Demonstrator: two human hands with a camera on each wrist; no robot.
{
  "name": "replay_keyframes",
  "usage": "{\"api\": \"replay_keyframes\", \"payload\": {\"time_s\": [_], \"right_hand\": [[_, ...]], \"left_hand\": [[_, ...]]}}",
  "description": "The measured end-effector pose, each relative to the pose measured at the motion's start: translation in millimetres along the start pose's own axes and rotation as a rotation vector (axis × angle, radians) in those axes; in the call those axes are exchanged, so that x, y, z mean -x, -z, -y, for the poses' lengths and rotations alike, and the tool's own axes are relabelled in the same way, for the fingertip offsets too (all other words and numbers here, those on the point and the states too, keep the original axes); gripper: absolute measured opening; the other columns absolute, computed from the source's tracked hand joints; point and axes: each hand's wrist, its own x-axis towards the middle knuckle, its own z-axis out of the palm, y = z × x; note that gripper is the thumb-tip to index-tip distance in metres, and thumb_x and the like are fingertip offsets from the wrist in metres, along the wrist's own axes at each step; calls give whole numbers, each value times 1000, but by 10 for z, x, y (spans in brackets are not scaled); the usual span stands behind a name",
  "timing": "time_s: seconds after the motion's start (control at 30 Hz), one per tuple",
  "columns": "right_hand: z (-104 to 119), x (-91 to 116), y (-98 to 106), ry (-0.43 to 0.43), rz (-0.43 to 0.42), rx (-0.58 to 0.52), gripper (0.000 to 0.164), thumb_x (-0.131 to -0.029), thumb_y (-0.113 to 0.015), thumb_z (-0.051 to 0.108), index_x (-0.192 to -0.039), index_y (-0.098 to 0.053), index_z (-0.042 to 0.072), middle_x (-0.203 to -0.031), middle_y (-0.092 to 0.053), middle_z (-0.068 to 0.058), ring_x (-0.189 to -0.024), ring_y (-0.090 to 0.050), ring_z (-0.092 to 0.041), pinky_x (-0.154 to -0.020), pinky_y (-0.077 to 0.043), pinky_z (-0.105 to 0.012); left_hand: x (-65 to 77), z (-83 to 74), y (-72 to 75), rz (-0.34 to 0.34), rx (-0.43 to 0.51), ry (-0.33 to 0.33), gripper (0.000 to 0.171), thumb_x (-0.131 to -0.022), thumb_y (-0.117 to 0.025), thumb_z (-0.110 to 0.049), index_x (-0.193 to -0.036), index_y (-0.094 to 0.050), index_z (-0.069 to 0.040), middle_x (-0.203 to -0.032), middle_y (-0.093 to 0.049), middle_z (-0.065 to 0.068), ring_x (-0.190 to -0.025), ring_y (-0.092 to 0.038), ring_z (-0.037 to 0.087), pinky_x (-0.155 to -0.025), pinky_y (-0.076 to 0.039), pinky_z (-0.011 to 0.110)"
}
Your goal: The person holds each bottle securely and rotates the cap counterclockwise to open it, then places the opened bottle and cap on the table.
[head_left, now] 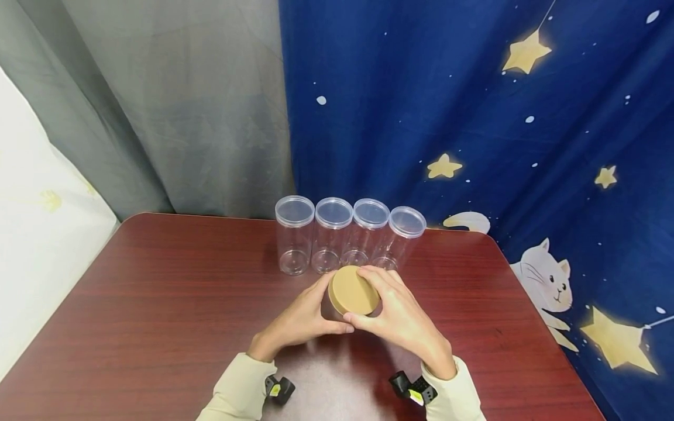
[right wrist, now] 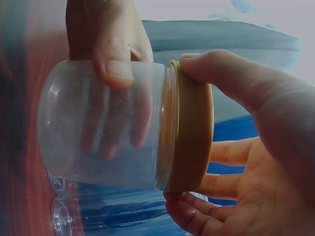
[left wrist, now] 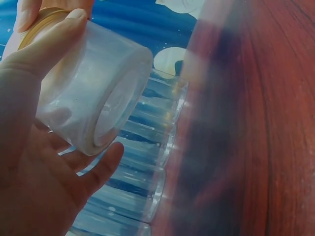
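A short, translucent plastic jar with a mustard-yellow lid is held above the table by both hands. My left hand grips the jar's body, thumb on the near side and fingers round the far side; they show through the wall in the right wrist view. My right hand holds the lid's rim between thumb and fingers. The lid sits on the jar's mouth; whether it is screwed tight cannot be told. In the left wrist view the jar's base is tilted towards the camera. The inside looks empty.
Several tall clear jars with translucent lids stand side by side in a row near the back edge of the reddish-brown wooden table. Behind the table hang a grey curtain and a blue star-patterned curtain.
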Motion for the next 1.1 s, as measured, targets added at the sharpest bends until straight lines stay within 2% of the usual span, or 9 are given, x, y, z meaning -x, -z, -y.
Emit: {"api": "replay_keyframes", "payload": {"time_s": [0.33,0.6,0.77,0.87,1.0,1.1], "right_hand": [[-23,-6,1,-27,9,-74,76,-72,-87,41,-137,-57,15,-137,-57,0,-126,-50,-20,-101,-47,-41],[-34,-23,-3,-46,25,-131,82,-73,-87,38,-142,-50,15,-138,-54,0,-124,-51,-19,-99,-49,-42],[-53,-16,-19,-39,50,-173,86,-74,-86,36,-146,-44,14,-138,-53,-2,-116,-54,-17,-92,-53,-39],[-59,-19,-11,-45,66,-199,91,-74,-86,34,-149,-39,16,-139,-51,-3,-107,-57,-16,-87,-55,-38],[-78,-27,7,-37,71,-185,99,-74,-86,34,-155,-30,22,-139,-48,-4,-111,-55,-16,-92,-53,-39],[-111,-27,9,-15,58,-166,102,-74,-86,33,-156,-27,26,-136,-47,-5,-117,-52,-17,-98,-49,-41]], "left_hand": [[-10,3,30,23,14,-4,101,-68,-92,-35,-150,-34,-26,-141,-51,-5,-124,-51,12,-108,-41,43],[14,35,55,10,22,10,102,-68,-91,-36,-151,-33,-28,-140,-53,-3,-122,-53,14,-105,-44,44],[53,52,78,-13,-28,55,99,-67,-91,-38,-149,-37,-23,-135,-57,0,-117,-56,19,-101,-46,46],[81,59,97,-37,-79,78,100,-67,-90,-41,-149,-38,-18,-137,-56,3,-121,-54,25,-103,-42,53],[101,92,140,-70,-138,52,99,-67,-89,-42,-148,-39,-14,-142,-52,6,-130,-46,27,-102,-33,58],[120,125,191,-98,-168,24,99,-67,-89,-42,-147,-40,-13,-146,-48,7,-135,-41,26,-99,-32,59]]}}
